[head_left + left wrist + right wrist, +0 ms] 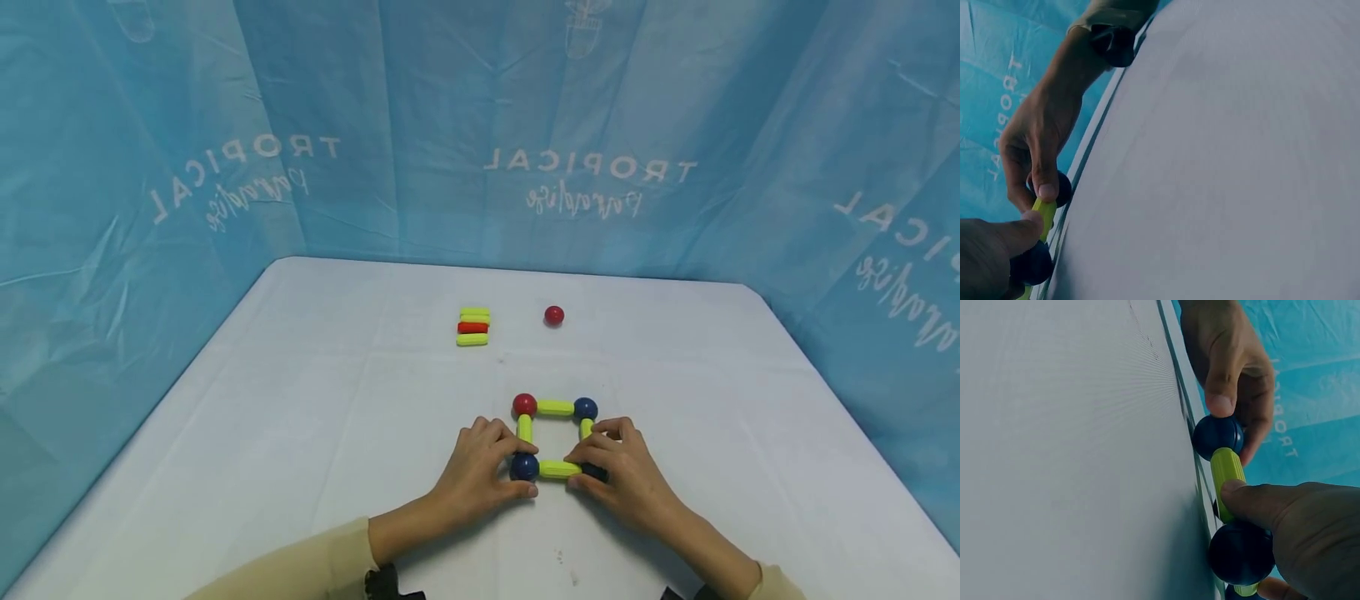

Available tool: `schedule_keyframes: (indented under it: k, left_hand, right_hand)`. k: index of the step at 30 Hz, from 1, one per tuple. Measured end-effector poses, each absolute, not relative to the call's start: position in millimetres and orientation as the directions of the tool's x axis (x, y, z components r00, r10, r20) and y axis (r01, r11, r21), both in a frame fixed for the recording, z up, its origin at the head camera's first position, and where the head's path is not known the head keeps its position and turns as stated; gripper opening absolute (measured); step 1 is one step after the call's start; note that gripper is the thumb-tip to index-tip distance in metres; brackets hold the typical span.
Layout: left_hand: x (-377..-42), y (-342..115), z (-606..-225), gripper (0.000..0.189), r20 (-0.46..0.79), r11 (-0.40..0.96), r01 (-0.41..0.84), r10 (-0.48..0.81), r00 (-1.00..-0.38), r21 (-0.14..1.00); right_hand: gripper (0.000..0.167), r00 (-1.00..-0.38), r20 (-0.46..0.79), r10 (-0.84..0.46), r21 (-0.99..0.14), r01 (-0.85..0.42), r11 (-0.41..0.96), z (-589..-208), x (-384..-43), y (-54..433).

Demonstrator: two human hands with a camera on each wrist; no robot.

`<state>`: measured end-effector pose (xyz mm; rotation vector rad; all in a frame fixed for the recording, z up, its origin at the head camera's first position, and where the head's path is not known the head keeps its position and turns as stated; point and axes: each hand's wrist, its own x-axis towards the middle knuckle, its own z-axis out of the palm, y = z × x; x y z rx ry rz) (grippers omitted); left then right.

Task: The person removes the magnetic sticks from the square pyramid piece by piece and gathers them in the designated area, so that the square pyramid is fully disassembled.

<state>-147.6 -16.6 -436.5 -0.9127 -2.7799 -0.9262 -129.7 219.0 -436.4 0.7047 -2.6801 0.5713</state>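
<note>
A square of yellow-green toy building rods with balls at its corners lies on the table. My left hand holds the near-left blue ball between thumb and fingers. With thumb and fingertips, my right hand pinches the right end of the near yellow-green rod, beside the near-right blue ball, which is partly hidden by the fingers. Another blue ball forms the far-right corner, and a red ball the far-left one. In the right wrist view, the right thumb presses on the rod.
Beyond the square, several short rods lie side by side, among them a red rod and a yellow-green rod. A loose red ball sits to their right. A white cloth covers the table; blue printed curtains surround it.
</note>
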Motion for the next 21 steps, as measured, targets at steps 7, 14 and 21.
schedule_keyframes:
  k: [7,14,21]
  left_hand:
    - [-146.3,-13.8,-442.0,0.042,0.277,0.668,0.568,0.499,-0.821,0.481]
    - [-144.6,-16.9,-441.6,0.038,0.288,0.661,0.57,0.494,-0.82,0.488]
    - [-143.4,-20.4,-442.3,0.036,0.298,0.647,0.583,0.504,-0.811,0.492]
  right_hand:
    - [0.022,-0.825,0.405,-0.393,-0.297,-0.525,0.797,-436.9,-129.7,218.0]
    - [0.021,-0.816,0.415,-0.403,-0.299,-0.54,0.786,-438.8,-129.7,217.1]
    - [0.021,-0.807,0.419,-0.416,-0.302,-0.556,0.774,-439.7,-130.0,216.8]
